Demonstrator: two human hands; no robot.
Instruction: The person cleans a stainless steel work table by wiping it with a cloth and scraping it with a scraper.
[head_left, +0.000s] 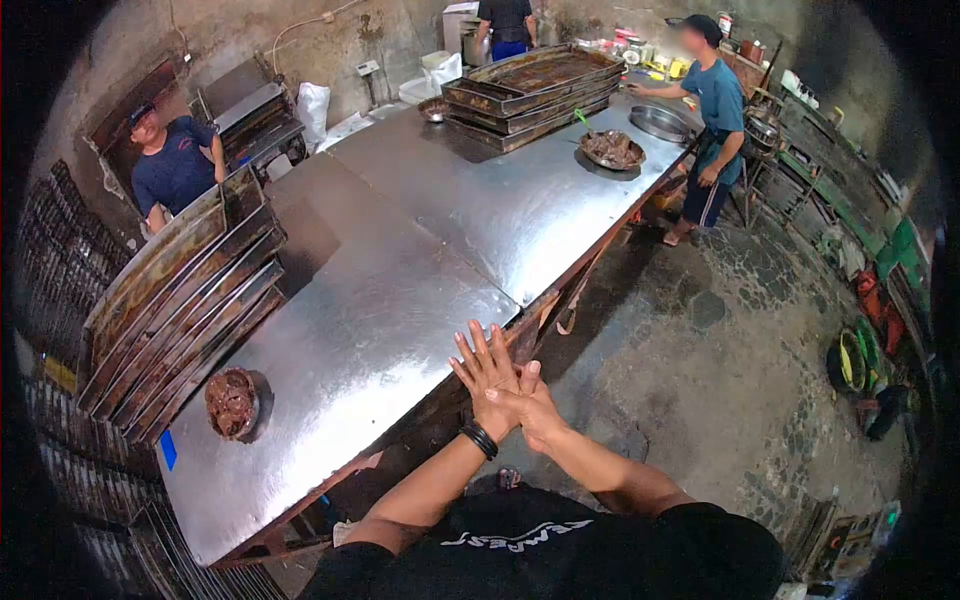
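Black wristbands [482, 441] accompany a black short-sleeved shirt [640, 560] (white lettering [517, 538] across it).

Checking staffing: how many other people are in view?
3: one person behind the left tray stack, one at the back, one right of the table. Others may be hidden.

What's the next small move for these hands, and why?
Probably part them: the bare right hand touches the open left hand above its black wristband, so neither seems free. The lumpy brown mass on the shiny silver metal table lies apart from both, off to the left.
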